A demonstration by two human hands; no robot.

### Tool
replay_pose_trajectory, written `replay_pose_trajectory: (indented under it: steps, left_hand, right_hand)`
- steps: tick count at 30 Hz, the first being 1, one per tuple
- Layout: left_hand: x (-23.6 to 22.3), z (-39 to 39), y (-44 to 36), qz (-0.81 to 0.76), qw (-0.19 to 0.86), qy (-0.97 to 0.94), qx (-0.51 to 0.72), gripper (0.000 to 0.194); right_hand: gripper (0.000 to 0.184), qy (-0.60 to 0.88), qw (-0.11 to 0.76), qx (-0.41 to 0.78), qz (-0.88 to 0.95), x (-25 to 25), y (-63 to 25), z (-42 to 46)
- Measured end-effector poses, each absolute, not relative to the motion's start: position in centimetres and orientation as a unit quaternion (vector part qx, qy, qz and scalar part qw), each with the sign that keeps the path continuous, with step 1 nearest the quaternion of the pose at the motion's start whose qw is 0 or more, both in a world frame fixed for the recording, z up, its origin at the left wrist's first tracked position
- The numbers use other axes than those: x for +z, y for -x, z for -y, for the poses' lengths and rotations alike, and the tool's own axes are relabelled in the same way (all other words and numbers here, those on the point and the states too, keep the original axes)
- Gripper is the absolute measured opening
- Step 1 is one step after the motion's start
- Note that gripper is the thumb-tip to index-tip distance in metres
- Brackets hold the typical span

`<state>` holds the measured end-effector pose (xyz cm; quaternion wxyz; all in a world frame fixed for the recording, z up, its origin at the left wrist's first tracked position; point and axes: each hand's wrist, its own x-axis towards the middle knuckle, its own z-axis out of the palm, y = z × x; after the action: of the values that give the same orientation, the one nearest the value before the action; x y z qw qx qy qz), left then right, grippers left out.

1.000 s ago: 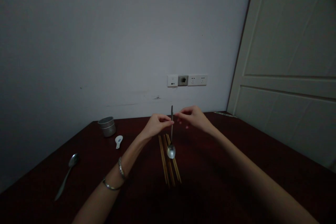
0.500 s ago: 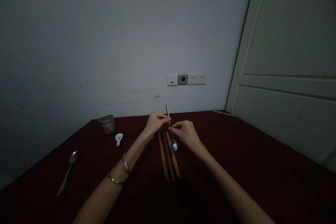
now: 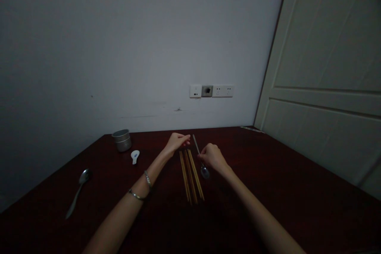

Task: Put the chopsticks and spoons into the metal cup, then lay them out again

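My right hand (image 3: pixel 212 156) pinches a metal spoon (image 3: pixel 205 172) by the middle of its handle. The bowl points down toward me, and the thin handle slants up and to the left past my fingertips. My left hand (image 3: pixel 177 142) is just left of the handle's tip, apart from it, fingers loosely bent with nothing visible in them. Below and between my hands, several wooden chopsticks (image 3: pixel 190 176) lie side by side on the dark red table (image 3: pixel 166 226). The spoon is to the right of the chopsticks.
At the left stand a grey metal cup (image 3: pixel 122 140) and a small white spoon (image 3: pixel 135 156). Nearer to me on that side lies another metal spoon (image 3: pixel 77 192). Behind the table is a wall with sockets (image 3: pixel 222 91); a pale door (image 3: pixel 321 99) is on the right.
My left hand has let go of the spoon handle and come slightly away to the left. My right hand has carried the spoon right and down, off the chopsticks.
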<state>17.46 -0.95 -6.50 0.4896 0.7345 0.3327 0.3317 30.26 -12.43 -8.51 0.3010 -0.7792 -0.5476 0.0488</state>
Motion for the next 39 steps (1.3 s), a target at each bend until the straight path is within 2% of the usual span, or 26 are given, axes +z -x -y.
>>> replay_pose_trajectory:
  steps: [7,16,21,39]
  left_hand:
    - [-8.7,-1.3,-17.2,-0.361,0.511,-0.713,0.316,0.033]
    - [-9.9,-2.5,-16.8,-0.391,0.513,-0.701,0.305,0.036]
    - [-10.0,-2.6,-16.6,-0.4,0.519,-0.692,0.304,0.034]
    - [-10.5,-2.8,-16.6,-0.4,0.531,-0.693,0.278,0.031]
  right_hand:
    - [0.002,0.799,0.211,0.073,0.559,-10.5,-30.6,11.2]
    - [0.023,0.818,0.121,0.071,0.559,-10.8,-30.5,9.5]
    - [0.029,0.818,0.115,0.068,0.559,-10.7,-30.3,9.2]
    - [0.023,0.808,0.104,0.115,0.568,-11.3,-30.1,7.6]
